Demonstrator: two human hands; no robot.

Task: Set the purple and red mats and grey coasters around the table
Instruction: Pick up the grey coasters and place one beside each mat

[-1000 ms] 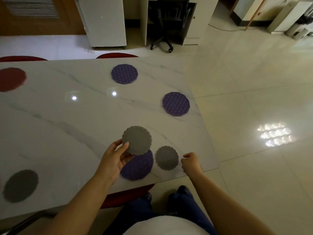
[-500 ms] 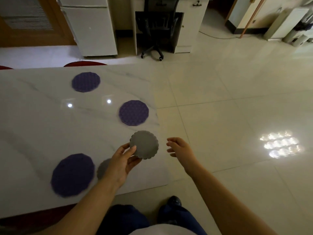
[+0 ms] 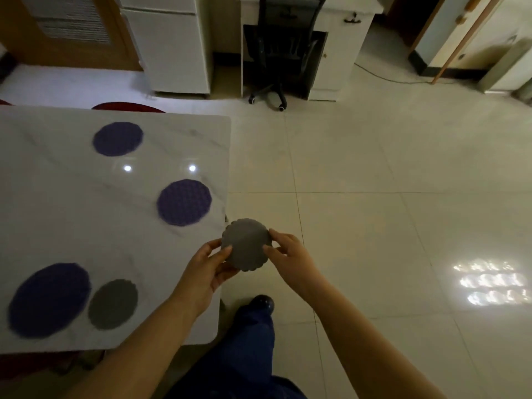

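Observation:
Both hands hold one grey scalloped coaster (image 3: 247, 243) in the air just off the right edge of the white marble table (image 3: 72, 214). My left hand (image 3: 205, 272) grips its left rim and my right hand (image 3: 288, 259) pinches its right rim. On the table lie three purple mats: one far (image 3: 118, 138), one near the right edge (image 3: 184, 202), one at the near left (image 3: 49, 299). A second grey coaster (image 3: 113, 303) lies flat right beside the near purple mat. No red mat is in view.
Red chair seats (image 3: 128, 106) show behind the table's far edge. A black office chair (image 3: 283, 50) sits under a white desk at the back, beside a white cabinet (image 3: 169, 44). Tiled floor (image 3: 388, 182) spreads to the right. My foot (image 3: 260, 303) stands by the table's corner.
The view has shifted right along the table. My left hand carried the grey coaster past the table's right edge, and my right hand came in and took hold of its other side.

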